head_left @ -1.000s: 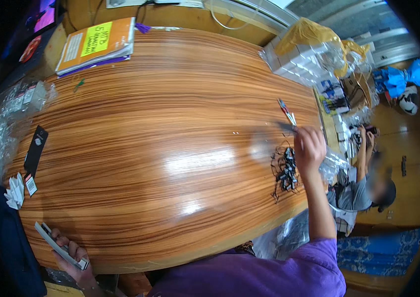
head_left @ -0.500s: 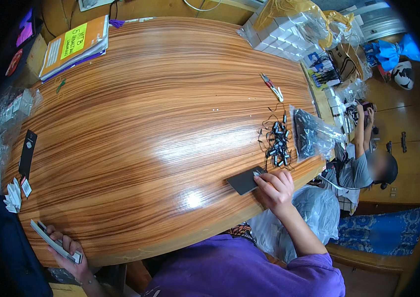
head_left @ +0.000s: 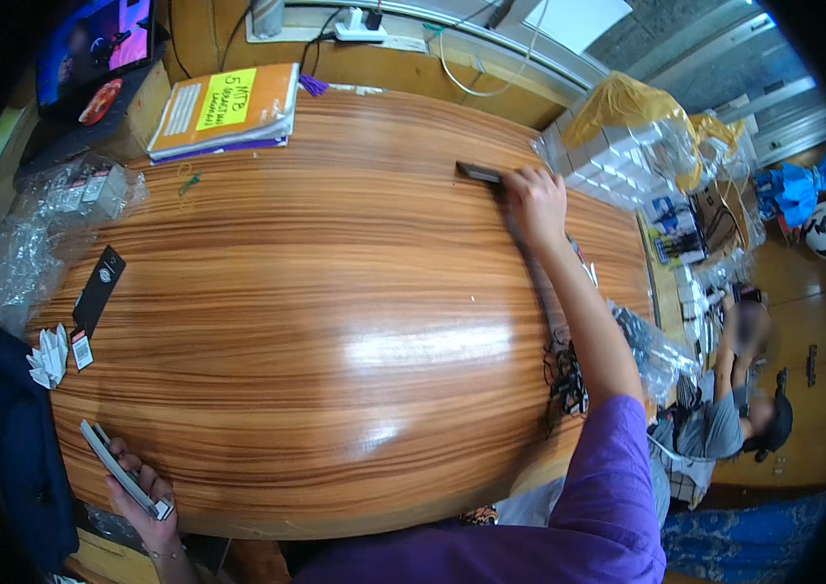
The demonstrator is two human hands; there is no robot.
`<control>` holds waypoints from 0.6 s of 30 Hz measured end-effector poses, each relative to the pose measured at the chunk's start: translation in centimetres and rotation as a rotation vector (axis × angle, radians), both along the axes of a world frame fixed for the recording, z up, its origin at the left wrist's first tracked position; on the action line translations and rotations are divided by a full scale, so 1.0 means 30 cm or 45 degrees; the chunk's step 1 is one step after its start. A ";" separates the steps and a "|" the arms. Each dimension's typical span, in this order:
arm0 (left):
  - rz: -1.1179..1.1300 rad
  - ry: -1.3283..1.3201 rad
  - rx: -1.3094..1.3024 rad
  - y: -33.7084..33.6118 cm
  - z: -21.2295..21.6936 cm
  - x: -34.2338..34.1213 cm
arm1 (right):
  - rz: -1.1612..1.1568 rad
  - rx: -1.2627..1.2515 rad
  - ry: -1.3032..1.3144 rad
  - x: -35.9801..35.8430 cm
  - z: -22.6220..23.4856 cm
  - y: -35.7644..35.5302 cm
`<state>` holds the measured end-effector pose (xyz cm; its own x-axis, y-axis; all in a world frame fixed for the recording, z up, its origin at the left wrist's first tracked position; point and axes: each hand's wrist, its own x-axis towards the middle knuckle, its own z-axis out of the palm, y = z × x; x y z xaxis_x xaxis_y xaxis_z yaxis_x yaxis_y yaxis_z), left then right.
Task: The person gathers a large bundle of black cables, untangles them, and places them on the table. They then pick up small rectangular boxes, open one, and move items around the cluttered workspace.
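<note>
Over the far right part of the wooden table, my right hand (head_left: 536,202) is closed on one end of a black card (head_left: 479,173), which is tilted nearly edge-on. At the near left edge my left hand (head_left: 143,494) grips a stack of cards (head_left: 119,469) with pale edges. A black tag (head_left: 100,290) with a small white label (head_left: 82,348) hanging from it lies at the left. Beneath my right forearm a heap of small black corded pieces (head_left: 565,375) is partly hidden.
Folded white papers (head_left: 48,358) and crumpled clear plastic (head_left: 19,248) lie along the left. Orange folders (head_left: 238,112) sit at the back left, beside a screen (head_left: 97,44). White boxes (head_left: 593,161) are stacked at the back right. A clear bag (head_left: 656,355) lies at the right. Another person (head_left: 715,423) works beyond.
My right hand has moved from the near right edge to the far side with the black card. My left hand keeps its stack. The view has shifted.
</note>
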<state>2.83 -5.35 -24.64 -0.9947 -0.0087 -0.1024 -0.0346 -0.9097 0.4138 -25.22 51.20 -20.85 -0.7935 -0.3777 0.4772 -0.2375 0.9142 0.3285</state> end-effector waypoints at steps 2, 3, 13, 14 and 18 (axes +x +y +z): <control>0.055 -0.049 -0.071 -0.005 -0.004 -0.003 | 0.033 0.000 0.123 -0.187 -0.017 0.043; 0.088 -0.091 -0.076 -0.004 0.001 -0.001 | 0.052 -0.001 0.181 -0.255 -0.017 0.054; 0.079 -0.076 0.144 0.007 0.028 0.012 | -0.091 -0.552 0.092 -0.084 0.169 0.068; 0.097 -0.089 0.168 0.004 0.025 0.020 | -0.179 -0.719 0.003 -0.024 0.172 0.074; 0.110 -0.124 0.188 -0.006 0.027 0.026 | -0.393 -0.973 -0.242 0.277 0.162 0.205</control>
<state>3.61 -5.54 -23.83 -0.9762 -0.0714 -0.2047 0.0128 -0.9615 0.2743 -16.90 57.34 -15.98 -0.9006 0.2418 0.3611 0.0709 0.9016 -0.4267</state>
